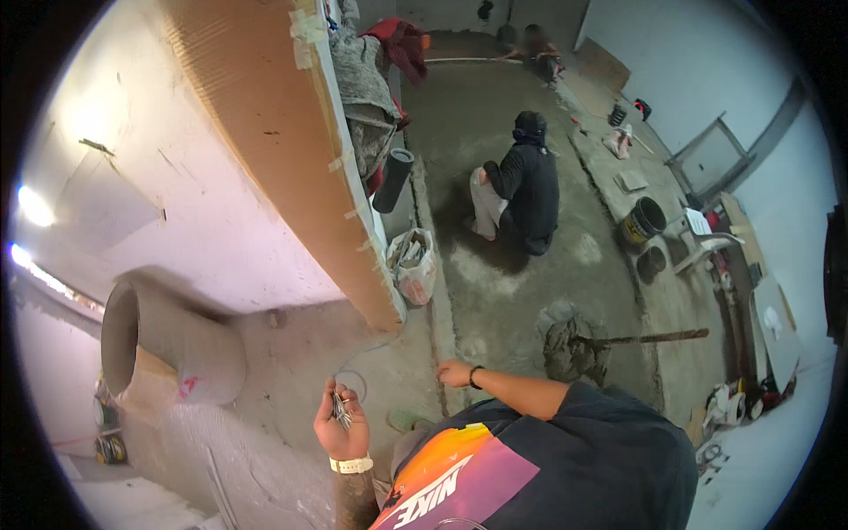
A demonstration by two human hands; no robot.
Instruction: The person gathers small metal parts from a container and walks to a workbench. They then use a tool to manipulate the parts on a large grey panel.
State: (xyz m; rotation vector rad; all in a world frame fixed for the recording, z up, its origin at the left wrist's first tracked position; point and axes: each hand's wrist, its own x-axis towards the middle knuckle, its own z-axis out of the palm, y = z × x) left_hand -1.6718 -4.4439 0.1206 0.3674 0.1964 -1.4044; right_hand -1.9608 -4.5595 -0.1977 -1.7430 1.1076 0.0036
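Nearest the camera is your own dark shirt (618, 450), filling the view around 5 o'clock. As for progress, your small metal pieces (340, 410) look securely gathered in 1 bunch; none shows set down nearby, and how much remains to be done with them cannot be told from here. They lie against the fingers and upper palm of your left hand (344, 435), at 12 o'clock from its middle, with the fingers curled around them. They are too small to identify for certain.

At 2 o'clock from them is your right hand (455, 374), well apart, its fingers drawn in; you cannot tell whether it pinches anything. A thin cord (360, 375) loops just beyond the pieces at 12 o'clock. Farther out at 1 o'clock stands a filled plastic bag (413, 269), and at 10 o'clock a big grey cylinder (199, 358).

From your right hand, a heap of wet mix (558, 349) sits near 3 o'clock, with a long handle (654, 337) reaching out from it. Beyond, at 1 o'clock, a co-worker (537, 190) crouches on the grey floor (459, 115), which seems broadly levelled but patchy.
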